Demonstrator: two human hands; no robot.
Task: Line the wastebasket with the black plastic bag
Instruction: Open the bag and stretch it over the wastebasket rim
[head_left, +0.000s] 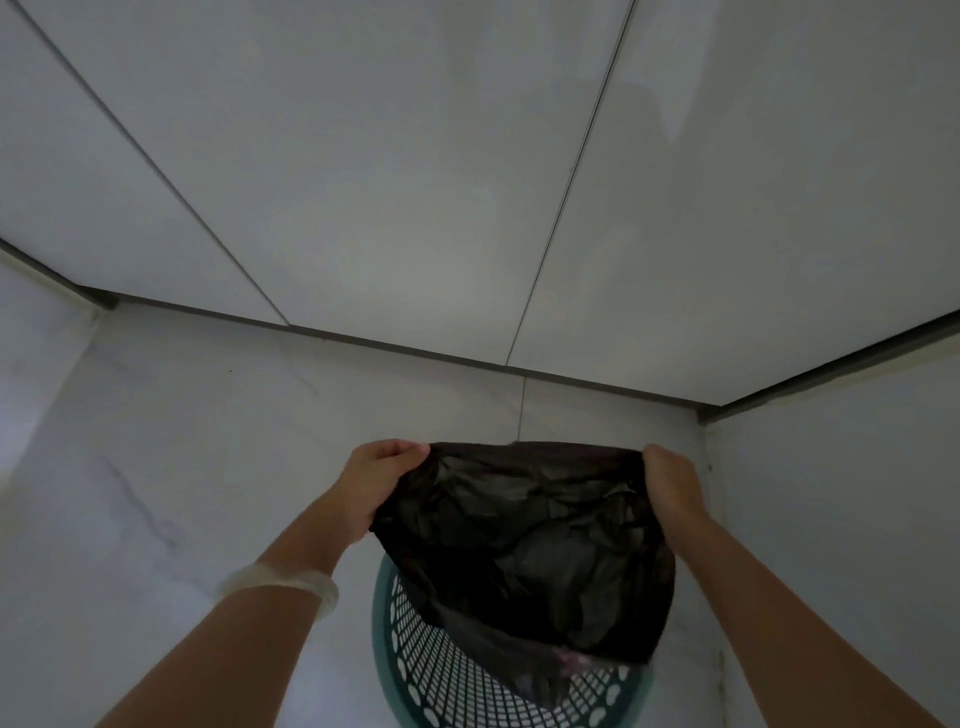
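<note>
A crumpled black plastic bag (524, 551) hangs stretched between my two hands. My left hand (376, 483) pinches its upper left corner and my right hand (672, 491) pinches its upper right corner. Below it stands a teal wastebasket (415, 670) with perforated mesh walls, at the bottom middle of the view. The bag's lower end dips past the basket's rim and hides the right part of the opening. A pale bangle sits on my left wrist.
The basket stands on a pale marble-look floor (182, 493) in a recess. White panelled walls (363, 182) with a dark base strip close it in at the back and on both sides.
</note>
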